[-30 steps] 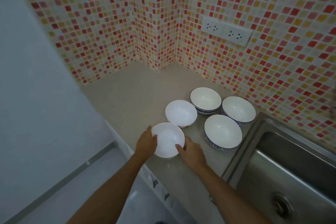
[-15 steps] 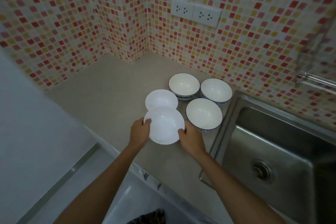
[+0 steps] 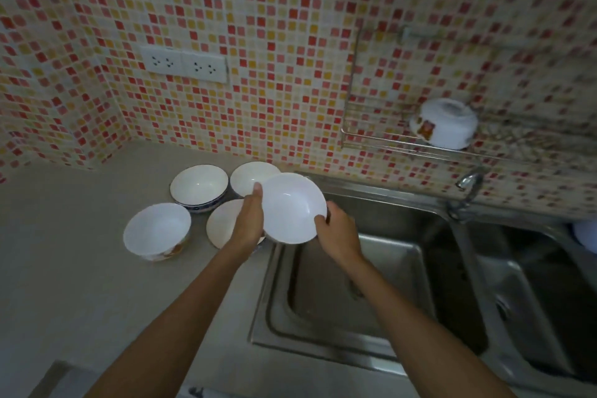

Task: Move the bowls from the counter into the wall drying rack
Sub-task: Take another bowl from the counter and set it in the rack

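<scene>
I've lifted the white bowl (image 3: 292, 207) clear of the counter (image 3: 80, 268), left hand (image 3: 249, 223) and right hand (image 3: 337, 231) clamped on opposite rims, and swung it right over the sink (image 3: 371, 284) toward the wall rack (image 3: 403, 140), four bowls left behind.

You've got one plain white bowl (image 3: 292, 207) lifted and tipped toward you above the sink's left edge, four more upright on the counter (image 3: 80, 268) — one (image 3: 157, 231) nearest left — and another bowl (image 3: 444, 123) upside down in the wall rack (image 3: 387, 140).
</scene>
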`<state>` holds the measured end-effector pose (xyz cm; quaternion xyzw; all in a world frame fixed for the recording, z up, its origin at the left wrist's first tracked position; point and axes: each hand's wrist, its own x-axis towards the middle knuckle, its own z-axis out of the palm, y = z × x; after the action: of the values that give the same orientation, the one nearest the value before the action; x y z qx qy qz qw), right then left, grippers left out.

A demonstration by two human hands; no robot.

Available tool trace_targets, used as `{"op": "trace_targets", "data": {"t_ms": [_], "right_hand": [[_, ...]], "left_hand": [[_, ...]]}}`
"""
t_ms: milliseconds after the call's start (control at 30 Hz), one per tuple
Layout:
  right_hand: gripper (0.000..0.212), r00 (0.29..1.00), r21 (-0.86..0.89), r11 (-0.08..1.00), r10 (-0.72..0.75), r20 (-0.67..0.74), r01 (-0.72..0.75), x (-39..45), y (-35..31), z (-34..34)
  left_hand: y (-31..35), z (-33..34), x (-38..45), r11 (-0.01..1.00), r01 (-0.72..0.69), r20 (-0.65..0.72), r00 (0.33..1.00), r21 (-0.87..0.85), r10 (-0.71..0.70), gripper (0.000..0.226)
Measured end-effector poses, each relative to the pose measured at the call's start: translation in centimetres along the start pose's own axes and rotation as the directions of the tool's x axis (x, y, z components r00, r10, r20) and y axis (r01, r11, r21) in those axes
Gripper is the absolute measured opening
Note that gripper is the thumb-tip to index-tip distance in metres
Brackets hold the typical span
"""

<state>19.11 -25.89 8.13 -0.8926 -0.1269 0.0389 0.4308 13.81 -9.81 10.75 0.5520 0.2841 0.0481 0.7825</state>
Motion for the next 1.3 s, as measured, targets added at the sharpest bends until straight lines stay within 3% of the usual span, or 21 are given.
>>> {"op": "trace_targets", "data": {"t_ms": [100, 233, 367, 500, 633, 800, 933, 1167, 1300], "right_hand": [[0.028, 0.996, 0.06, 0.998, -0.012, -0.086, 0.017, 0.7, 1.1, -3.5], [0.021, 0.946, 0.127, 0.986, -0.063, -0.318, 0.109, 1.9, 1.1, -9.5], [0.02, 0.857, 0.105, 0.966, -0.155, -0.492, 0.235, 3.3, 0.0, -15.6], [0.028, 0.781, -0.056, 0.953, -0.278, -0.559, 0.299, 5.9, 0.5, -19.8], [0.03, 0.758, -0.302, 0.909, -0.41, -0.508, 0.289, 8.9, 3.4, -21.4], [0.035, 0.735, -0.572, 0.792, -0.515, -0.44, 0.213, 10.6, 8.2, -21.2], [0.043, 0.664, -0.598, 0.762, -0.584, -0.467, 0.249, 11.1, 10.0, -20.1], [0.041, 0.549, -0.632, 0.714, -0.671, -0.498, 0.299, 11.8, 11.0, -19.5], [0.039, 0.534, -0.628, 0.719, -0.671, -0.514, 0.299, 12.2, 11.2, -19.4]], "left_hand": [[0.1, 2.9, 0.5, 1.0, -0.013, 0.051, 0.999, 0.01, 0.012, 0.036], [0.9, 6.3, 1.1, 0.995, -0.028, 0.081, 0.996, -0.096, 0.036, 0.068], [2.8, 9.1, 1.9, 0.943, -0.318, -0.01, 0.947, 0.099, 0.321, 0.093], [6.3, 13.4, 0.3, 0.885, -0.459, 0.072, 0.888, 0.075, 0.454, 0.056], [9.2, 17.5, -0.7, 0.697, -0.658, 0.082, 0.742, 0.285, 0.666, 0.042], [10.9, 20.9, 0.6, 0.513, -0.766, 0.235, 0.62, 0.387, 0.749, 0.056], [11.1, 23.4, 2.7, 0.32, -0.788, 0.299, 0.524, 0.526, 0.798, 0.067], [10.1, 25.5, 7.3, -0.061, -0.68, 0.499, 0.471, 0.731, 0.728, 0.075], [9.6, 26.3, 8.6, -0.147, -0.649, 0.563, 0.498, 0.747, 0.66, 0.08]]}}
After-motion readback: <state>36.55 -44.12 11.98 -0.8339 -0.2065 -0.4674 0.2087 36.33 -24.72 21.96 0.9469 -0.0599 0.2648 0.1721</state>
